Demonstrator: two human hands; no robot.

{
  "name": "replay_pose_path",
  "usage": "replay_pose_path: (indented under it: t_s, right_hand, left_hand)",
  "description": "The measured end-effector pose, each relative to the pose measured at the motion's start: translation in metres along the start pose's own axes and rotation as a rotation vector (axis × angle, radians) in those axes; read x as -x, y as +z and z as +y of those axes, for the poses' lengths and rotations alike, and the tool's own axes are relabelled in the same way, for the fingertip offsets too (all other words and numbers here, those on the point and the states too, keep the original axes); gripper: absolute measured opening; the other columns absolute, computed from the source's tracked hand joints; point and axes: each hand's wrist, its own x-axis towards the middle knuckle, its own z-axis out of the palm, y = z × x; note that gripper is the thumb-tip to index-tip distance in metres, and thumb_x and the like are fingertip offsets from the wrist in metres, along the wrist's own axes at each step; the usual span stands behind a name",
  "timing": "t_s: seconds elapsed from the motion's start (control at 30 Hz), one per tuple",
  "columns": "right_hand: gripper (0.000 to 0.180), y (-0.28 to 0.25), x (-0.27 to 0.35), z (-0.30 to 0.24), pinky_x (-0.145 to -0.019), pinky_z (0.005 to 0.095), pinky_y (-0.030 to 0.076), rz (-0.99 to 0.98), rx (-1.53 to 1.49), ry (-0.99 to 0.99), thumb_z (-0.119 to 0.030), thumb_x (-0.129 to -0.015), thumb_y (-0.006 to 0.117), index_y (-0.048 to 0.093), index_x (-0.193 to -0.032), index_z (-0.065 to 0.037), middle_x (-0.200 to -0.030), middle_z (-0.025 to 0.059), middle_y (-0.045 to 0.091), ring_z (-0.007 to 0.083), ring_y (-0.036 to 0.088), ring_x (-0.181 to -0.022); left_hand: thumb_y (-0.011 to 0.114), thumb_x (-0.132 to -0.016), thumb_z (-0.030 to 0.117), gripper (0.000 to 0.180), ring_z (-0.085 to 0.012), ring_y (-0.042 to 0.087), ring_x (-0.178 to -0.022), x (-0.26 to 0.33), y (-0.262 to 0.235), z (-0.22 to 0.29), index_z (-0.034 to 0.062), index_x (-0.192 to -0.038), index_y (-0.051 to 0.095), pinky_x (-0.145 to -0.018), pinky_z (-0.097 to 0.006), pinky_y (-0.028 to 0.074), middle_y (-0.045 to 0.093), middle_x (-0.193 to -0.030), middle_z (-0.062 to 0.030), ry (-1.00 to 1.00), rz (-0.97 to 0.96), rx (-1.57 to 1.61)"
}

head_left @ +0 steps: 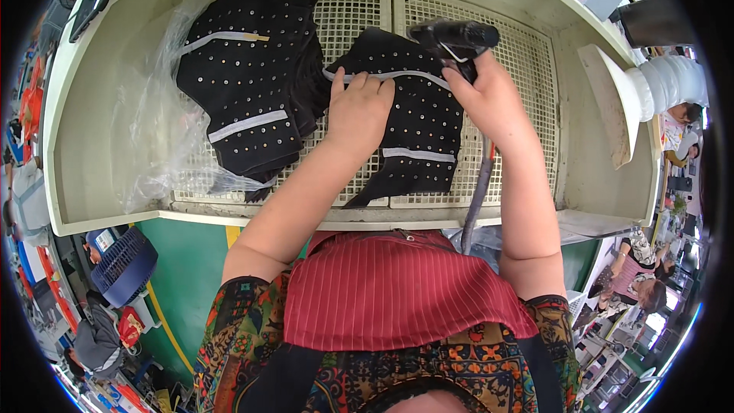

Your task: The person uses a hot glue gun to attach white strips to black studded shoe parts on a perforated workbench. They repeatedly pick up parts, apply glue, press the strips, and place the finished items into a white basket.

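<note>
My left hand (359, 111) lies flat, fingers together, on a black studded fabric piece (417, 126) with pale stripes, pressing it onto the white grid surface (520, 107). My right hand (489, 99) grips a black handheld tool (453, 37) with a grey hose (478, 199) that hangs down toward me; the tool's head sits over the top edge of the same piece. A stack of similar black studded pieces (248, 76) rests to the left on the grid, partly on clear plastic wrap (157, 122).
The grid sits in a cream-walled booth (84, 145) with a raised rim. A white lamp-like fixture (634, 99) stands at the right. A blue fan (122, 264) is below left. Other people sit at the left and right edges.
</note>
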Motion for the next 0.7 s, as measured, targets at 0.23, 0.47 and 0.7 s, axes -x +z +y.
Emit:
replay_pose_path:
  t_s: [0.23,0.47,0.7]
  right_hand:
    - [0.039,-0.028,0.034,0.006,-0.08,0.0403,0.048,0.05,0.123,0.151,-0.019,-0.083,0.06,0.051,-0.115,0.003,-0.093,0.023,0.064,0.0381,0.062,-0.089]
    - [0.038,-0.045,0.065,0.013,-0.074,0.0437,0.047,0.12,0.247,0.258,-0.021,-0.083,0.06,0.051,-0.111,0.003,-0.088,0.0233,0.064,0.0401,0.061,-0.084]
    - [0.038,-0.049,0.095,0.012,-0.074,0.043,0.047,0.133,0.263,0.35,-0.02,-0.083,0.061,0.052,-0.113,0.001,-0.088,0.0229,0.064,0.0398,0.061,-0.084]
  left_hand:
    - [0.058,-0.076,0.008,0.026,-0.0195,0.06,-0.089,-0.006,0.0,-0.002,0.012,-0.102,0.063,-0.088,-0.039,0.04,0.063,-0.091,-0.0006,0.048,0.098,0.1]
    - [0.061,-0.077,0.009,0.025,-0.019,0.061,-0.088,-0.012,-0.003,0.001,0.0129,-0.102,0.064,-0.082,-0.038,0.042,0.065,-0.091,-0.001,0.073,0.098,0.142]
    - [0.065,-0.078,0.012,0.028,-0.02,0.06,-0.094,-0.009,0.0,-0.004,0.0122,-0.106,0.061,-0.085,-0.038,0.041,0.064,-0.1,-0.0015,0.081,0.07,0.137]
